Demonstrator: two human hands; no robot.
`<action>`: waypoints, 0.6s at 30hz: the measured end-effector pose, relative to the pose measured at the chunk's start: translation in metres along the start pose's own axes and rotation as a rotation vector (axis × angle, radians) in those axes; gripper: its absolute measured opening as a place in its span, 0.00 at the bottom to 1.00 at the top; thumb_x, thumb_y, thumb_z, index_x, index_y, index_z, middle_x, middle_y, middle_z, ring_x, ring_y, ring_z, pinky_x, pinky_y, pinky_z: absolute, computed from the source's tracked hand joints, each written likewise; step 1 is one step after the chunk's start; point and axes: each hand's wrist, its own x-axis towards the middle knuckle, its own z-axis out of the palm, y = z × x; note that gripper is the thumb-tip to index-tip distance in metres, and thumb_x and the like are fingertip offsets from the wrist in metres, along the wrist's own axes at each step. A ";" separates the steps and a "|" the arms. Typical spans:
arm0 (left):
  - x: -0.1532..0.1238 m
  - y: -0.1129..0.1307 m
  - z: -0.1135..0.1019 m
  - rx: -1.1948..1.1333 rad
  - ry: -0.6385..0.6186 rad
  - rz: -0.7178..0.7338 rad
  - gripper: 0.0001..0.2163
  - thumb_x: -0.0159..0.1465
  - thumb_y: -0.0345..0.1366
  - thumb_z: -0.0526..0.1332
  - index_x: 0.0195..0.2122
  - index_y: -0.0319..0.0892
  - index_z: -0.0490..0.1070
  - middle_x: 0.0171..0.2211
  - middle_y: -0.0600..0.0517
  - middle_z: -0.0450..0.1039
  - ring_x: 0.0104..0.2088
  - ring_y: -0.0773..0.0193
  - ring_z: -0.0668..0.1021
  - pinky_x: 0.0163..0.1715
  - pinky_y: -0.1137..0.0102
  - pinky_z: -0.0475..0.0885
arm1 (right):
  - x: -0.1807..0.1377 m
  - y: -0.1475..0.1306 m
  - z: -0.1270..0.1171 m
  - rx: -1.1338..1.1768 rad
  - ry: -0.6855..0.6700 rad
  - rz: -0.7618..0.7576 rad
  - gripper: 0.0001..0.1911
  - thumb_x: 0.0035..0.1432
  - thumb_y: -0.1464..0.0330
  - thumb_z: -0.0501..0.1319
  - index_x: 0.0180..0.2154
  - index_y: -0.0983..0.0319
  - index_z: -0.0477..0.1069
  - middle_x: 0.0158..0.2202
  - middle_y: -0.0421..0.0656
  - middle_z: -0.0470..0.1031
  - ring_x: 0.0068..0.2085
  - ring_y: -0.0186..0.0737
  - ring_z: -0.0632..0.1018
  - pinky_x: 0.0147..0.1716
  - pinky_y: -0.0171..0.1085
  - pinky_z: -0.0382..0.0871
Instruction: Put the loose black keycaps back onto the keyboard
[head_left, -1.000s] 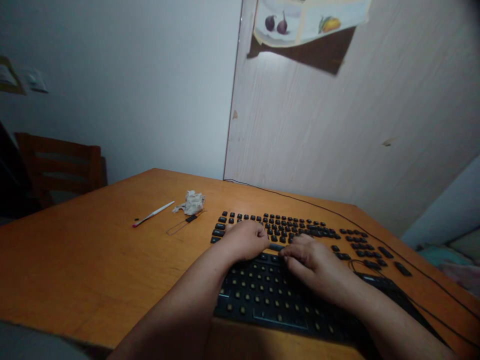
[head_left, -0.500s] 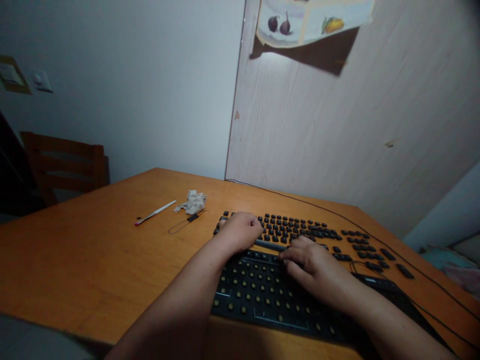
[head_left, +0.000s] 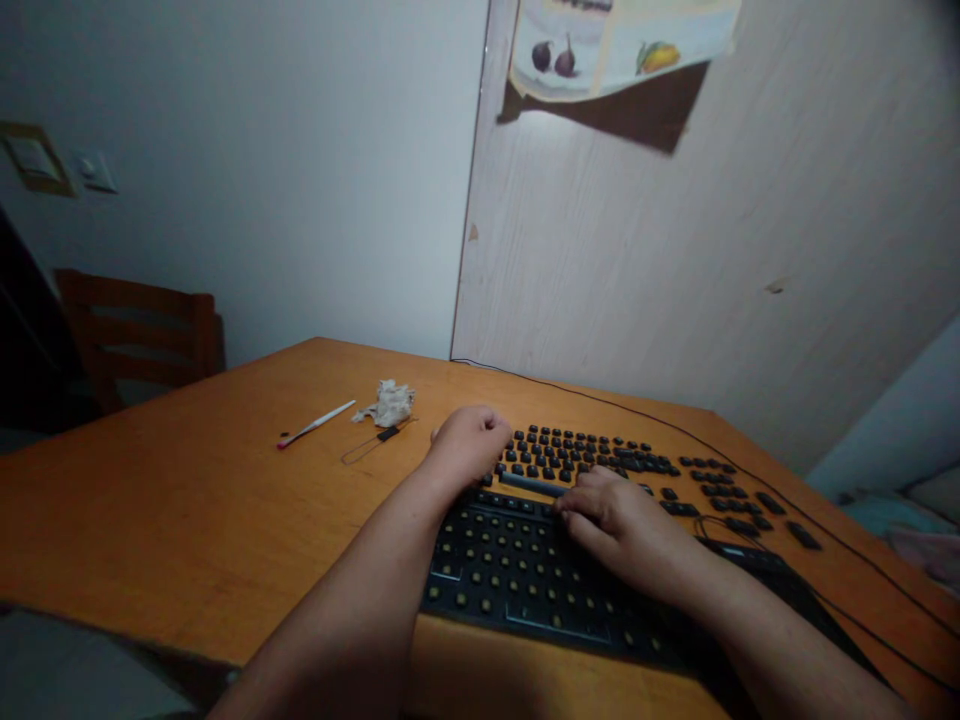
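Keyboard base [head_left: 491,560] lay mostly bare, near side of table [head_left: 187,490].
Left hand [head_left: 468,447] curled beside loose keycaps [head_left: 565,449]; right hand [head_left: 621,515] had fingers bent at base's far edge. Couldn't tell if either gripped.

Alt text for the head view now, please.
Right hand at the far edge of a black keyboard base with most keycaps off, left hand near the loose keycaps laid out beyond it. Crumpled pale wad and a slim white stick lie further left.
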 end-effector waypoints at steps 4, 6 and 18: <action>0.002 -0.001 -0.003 -0.004 0.076 0.011 0.09 0.56 0.41 0.60 0.26 0.42 0.74 0.24 0.53 0.74 0.30 0.61 0.75 0.32 0.71 0.67 | 0.001 0.003 -0.002 0.007 0.011 -0.014 0.12 0.60 0.73 0.56 0.32 0.60 0.78 0.31 0.44 0.75 0.37 0.42 0.71 0.38 0.39 0.64; 0.003 -0.002 -0.004 -0.017 0.127 0.036 0.10 0.57 0.41 0.59 0.27 0.42 0.75 0.24 0.53 0.74 0.31 0.62 0.75 0.32 0.71 0.67 | 0.001 0.005 -0.003 0.023 0.047 -0.005 0.12 0.61 0.72 0.56 0.34 0.60 0.78 0.31 0.44 0.76 0.38 0.42 0.72 0.39 0.39 0.64; -0.001 0.021 -0.020 -0.500 0.508 0.143 0.10 0.56 0.41 0.61 0.30 0.39 0.74 0.27 0.53 0.74 0.31 0.66 0.73 0.37 0.73 0.66 | 0.001 0.010 -0.003 0.068 0.090 -0.036 0.14 0.59 0.73 0.54 0.34 0.62 0.79 0.31 0.44 0.78 0.37 0.41 0.75 0.40 0.38 0.66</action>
